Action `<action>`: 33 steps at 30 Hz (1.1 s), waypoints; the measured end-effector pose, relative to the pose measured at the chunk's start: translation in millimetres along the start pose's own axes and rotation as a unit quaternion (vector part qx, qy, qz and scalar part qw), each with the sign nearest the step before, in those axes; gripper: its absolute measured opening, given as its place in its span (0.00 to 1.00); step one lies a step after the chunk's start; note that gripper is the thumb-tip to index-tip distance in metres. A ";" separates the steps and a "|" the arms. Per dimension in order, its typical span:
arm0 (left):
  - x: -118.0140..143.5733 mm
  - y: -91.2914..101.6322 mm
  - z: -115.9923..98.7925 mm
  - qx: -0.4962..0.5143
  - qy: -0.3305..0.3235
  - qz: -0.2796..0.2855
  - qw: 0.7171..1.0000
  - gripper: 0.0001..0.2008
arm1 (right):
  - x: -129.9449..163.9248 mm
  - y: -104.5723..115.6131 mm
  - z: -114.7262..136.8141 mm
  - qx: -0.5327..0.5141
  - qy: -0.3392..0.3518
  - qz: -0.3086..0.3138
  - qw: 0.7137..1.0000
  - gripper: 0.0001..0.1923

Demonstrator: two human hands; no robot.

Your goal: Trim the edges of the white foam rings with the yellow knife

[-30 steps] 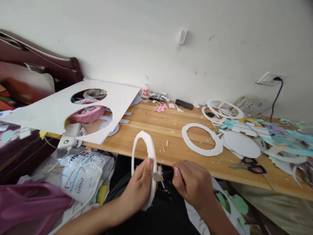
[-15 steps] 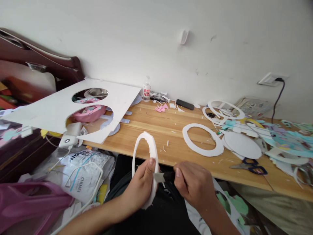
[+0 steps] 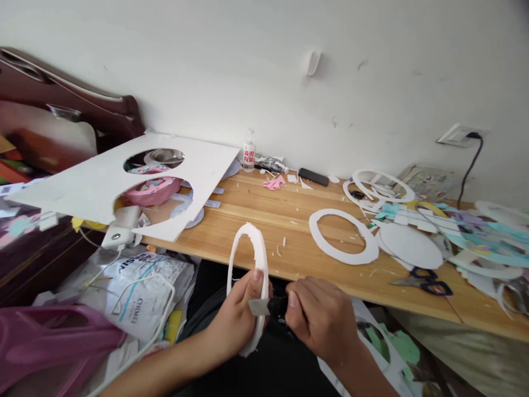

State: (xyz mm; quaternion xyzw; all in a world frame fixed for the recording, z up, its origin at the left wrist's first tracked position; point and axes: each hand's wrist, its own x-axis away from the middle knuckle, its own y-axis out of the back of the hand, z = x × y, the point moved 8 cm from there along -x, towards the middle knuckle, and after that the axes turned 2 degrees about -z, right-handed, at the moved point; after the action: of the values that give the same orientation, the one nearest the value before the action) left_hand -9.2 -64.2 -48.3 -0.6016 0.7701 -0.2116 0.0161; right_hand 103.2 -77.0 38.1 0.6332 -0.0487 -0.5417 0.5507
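A white foam ring (image 3: 258, 251) stands on edge above my lap, its rim rough in places. My left hand (image 3: 239, 306) grips its near side, thumb on the outer face. In my right hand (image 3: 318, 311) is a utility knife (image 3: 276, 307) with a black handle, held in a closed fist. Its flat blade points left and lies across the ring's edge beside my left thumb. A second white ring (image 3: 316, 229) lies flat on the wooden table in front of my hands.
A white board (image 3: 206, 165) with two round holes overhangs the table's left side. A small bottle (image 3: 249, 151) and black phone (image 3: 313, 177) are near the wall. Scissors (image 3: 425, 281), white discs (image 3: 411, 245) and coloured scraps crowd the right. A pink plastic stool (image 3: 53, 336) stands lower left.
The knife and my right hand have moved left, so the blade now reaches across the ring's edge toward my left thumb. The ring has barely shifted.
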 end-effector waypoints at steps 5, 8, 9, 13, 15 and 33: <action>1.8 -1.0 1.1 0.029 0.005 0.011 0.999 0.25 | -0.8 0.8 -7.6 0.013 -0.007 0.003 1.000 0.14; 1.5 0.1 2.7 0.022 0.002 0.012 1.000 0.25 | 1.1 1.8 -11.1 0.020 -0.016 -0.005 1.000 0.14; 1.5 0.3 2.8 0.022 0.000 0.011 1.000 0.25 | 1.0 1.8 -9.6 0.018 -0.014 -0.008 1.000 0.14; 1.9 0.7 1.5 0.028 -0.001 0.005 1.000 0.25 | -1.6 -0.2 -3.0 0.001 -0.002 -0.001 1.000 0.15; 2.3 1.0 0.7 0.029 0.000 0.004 1.000 0.25 | -1.6 0.3 -7.8 0.012 -0.009 -0.001 1.000 0.15; 6.5 0.4 6.0 0.010 0.004 0.036 0.999 0.24 | -2.0 1.9 -10.1 0.003 -0.001 0.003 1.000 0.14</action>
State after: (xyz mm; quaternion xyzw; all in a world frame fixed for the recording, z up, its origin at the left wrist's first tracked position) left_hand -9.7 -72.0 -52.4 -0.5722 0.7895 -0.2205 0.0269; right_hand 110.9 -70.0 38.8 0.6344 -0.0528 -0.5405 0.5501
